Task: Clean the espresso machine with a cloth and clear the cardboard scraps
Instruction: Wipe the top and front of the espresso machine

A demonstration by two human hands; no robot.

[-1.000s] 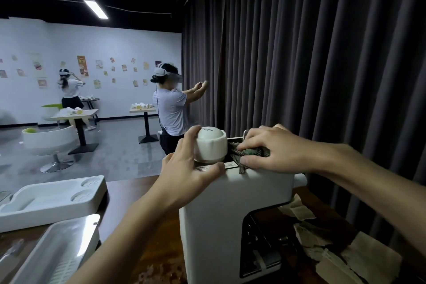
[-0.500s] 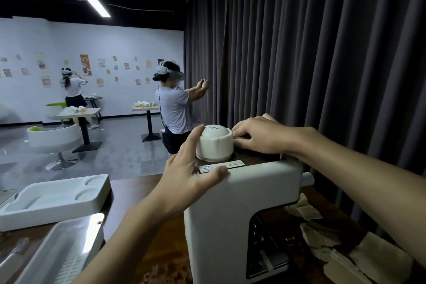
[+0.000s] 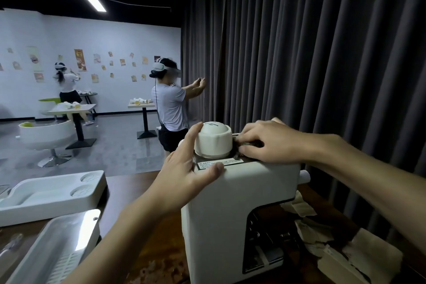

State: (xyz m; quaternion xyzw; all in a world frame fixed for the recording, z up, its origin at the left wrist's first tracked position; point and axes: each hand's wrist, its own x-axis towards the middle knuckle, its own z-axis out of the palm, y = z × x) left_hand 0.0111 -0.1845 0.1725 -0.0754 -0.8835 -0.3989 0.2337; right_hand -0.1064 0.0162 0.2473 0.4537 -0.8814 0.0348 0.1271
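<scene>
A steel tray (image 3: 57, 244) is sitting nearest the camera, down and left of the espresso machine (image 3: 230, 214), on a dark table (image 3: 129, 189). Torn cardboard scraps (image 3: 345, 253) are lying in a loose heap just right of the machine's base, flat pieces overlapping. The machine itself is standing upright, its white body facing right, with the dark brew bay showing on that side. On its top, the left hand (image 3: 184, 175) is spreading wide. The thumb is lying along the front top edge by the warning label (image 3: 221, 163), and the straight fingers are reaching up against the left side of the round white cap (image 3: 213, 143), bracing rather than gripping. Just right of that cap, the right hand (image 3: 272, 143) is curling its fingers down onto a dark cloth (image 3: 245, 145) and pressing it to the machine's top. Most of the cloth is hiding under the fingers. Left of the machine and beyond the steel tray, a white moulded tray (image 3: 50, 193) is resting on the same table. Behind the machine, a person in a headset (image 3: 170, 108) is standing with both arms raised toward the dark curtain (image 3: 322, 53). Far left of the machine, a second person (image 3: 66, 85) is facing the poster-covered wall (image 3: 119, 37).
</scene>
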